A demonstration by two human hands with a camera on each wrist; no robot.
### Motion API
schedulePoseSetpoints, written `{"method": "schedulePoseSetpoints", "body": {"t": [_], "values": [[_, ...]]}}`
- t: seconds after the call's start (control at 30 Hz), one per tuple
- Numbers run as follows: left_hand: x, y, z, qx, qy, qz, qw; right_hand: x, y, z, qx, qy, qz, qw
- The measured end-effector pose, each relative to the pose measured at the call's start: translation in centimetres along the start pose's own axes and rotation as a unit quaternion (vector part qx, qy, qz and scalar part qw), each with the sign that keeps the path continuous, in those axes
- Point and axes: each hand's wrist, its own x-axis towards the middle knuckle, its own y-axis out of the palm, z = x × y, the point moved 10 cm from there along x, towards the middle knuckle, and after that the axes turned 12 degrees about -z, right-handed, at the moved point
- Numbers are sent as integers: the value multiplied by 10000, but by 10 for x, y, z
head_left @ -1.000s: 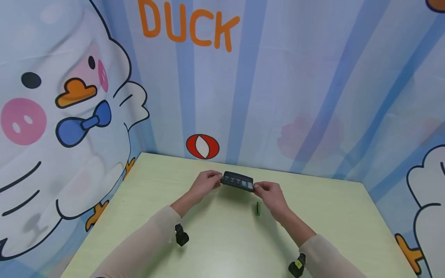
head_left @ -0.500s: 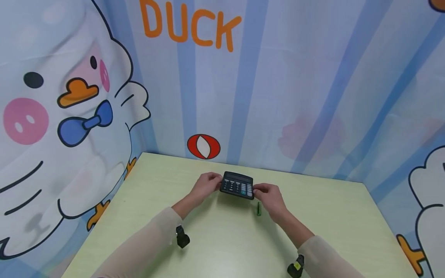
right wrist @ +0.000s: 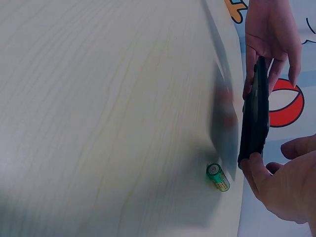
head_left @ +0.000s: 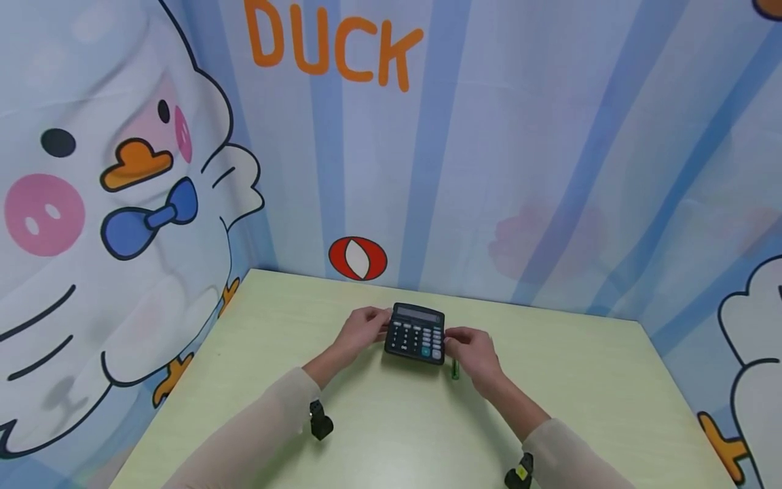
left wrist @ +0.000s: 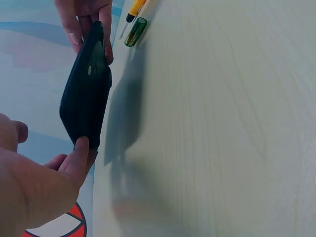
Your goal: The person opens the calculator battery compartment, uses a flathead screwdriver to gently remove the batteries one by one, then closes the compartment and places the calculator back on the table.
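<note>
A black calculator (head_left: 415, 333) hangs above the table between my hands, its keys and display facing me in the head view. My left hand (head_left: 363, 329) holds its left edge and my right hand (head_left: 474, 353) pinches its right edge. Both wrist views show it nearly edge-on, my left fingers (left wrist: 79, 155) at one end and my right fingers (right wrist: 254, 170) at the other. A green battery (head_left: 455, 369) lies on the table just below the calculator's right corner, partly hidden by my right hand in the head view.
A yellow stick-like thing with a black tip (left wrist: 135, 10) lies beside the battery in the left wrist view, cut off by the frame. The pale table (head_left: 391, 435) ends at a printed duck curtain (head_left: 489, 170) behind.
Both hands have tilted the calculator, so its face has turned from a steep slant to nearly full view. Its lower edge has come down, and the battery has stayed in place.
</note>
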Motion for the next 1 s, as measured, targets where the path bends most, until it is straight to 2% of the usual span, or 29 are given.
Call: {"method": "schedulePoseSetpoints", "body": {"t": [0.2, 0.63, 1.0], "values": [[-1, 1, 6, 139, -49, -22, 9999, 1, 3, -5, 133, 4, 39, 9999], [-4, 3, 17, 572, -144, -168, 9981, 1, 8, -14, -61, 11, 64, 10000], [-6, 4, 16, 715, -63, -149, 9973, -6, 11, -12, -123, -9, 184, 9998]]}}
